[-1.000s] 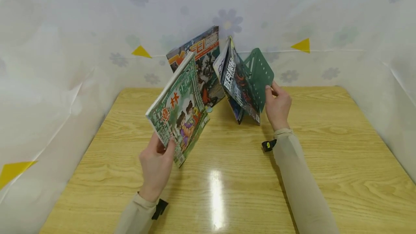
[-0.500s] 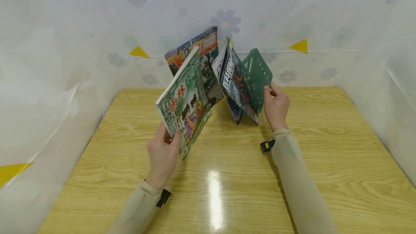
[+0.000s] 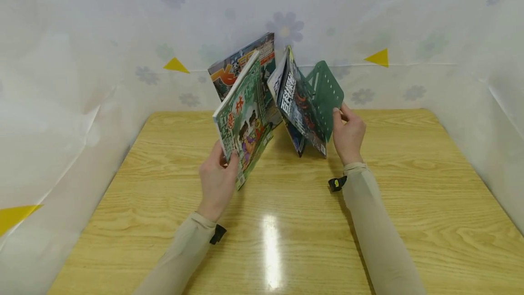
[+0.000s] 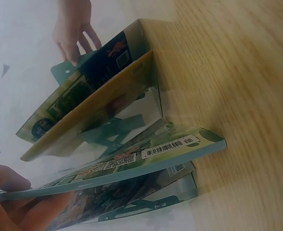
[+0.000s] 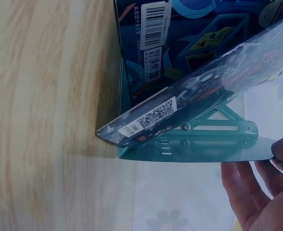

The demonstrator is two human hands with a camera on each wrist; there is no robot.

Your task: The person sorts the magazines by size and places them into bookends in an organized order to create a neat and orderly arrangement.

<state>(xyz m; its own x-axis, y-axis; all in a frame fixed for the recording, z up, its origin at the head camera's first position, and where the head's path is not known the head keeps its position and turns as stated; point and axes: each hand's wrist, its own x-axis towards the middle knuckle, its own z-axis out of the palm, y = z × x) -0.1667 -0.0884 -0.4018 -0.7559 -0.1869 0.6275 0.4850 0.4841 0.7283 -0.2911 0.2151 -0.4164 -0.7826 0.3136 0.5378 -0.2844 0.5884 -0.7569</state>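
Note:
My left hand grips a green-covered magazine by its lower left edge, thumb on the front cover. It tilts in front of an orange-titled magazine, which leans on the left side. To the right, a dark magazine leans left with others behind it. My right hand pinches the edge of a green metal bookend plate with slots and small holes. In the right wrist view, riveted struts join this bookend. The left wrist view shows green metal behind the left magazines too.
All of this stands on a wood-grain table near its back edge. A pale flowered sheet hangs behind and at both sides, with yellow triangles on it. Each wrist wears a black strap.
My left hand has carried the green magazine to the right and farther back, closer to the orange-titled one. The right hand keeps its hold on the bookend plate with little movement.

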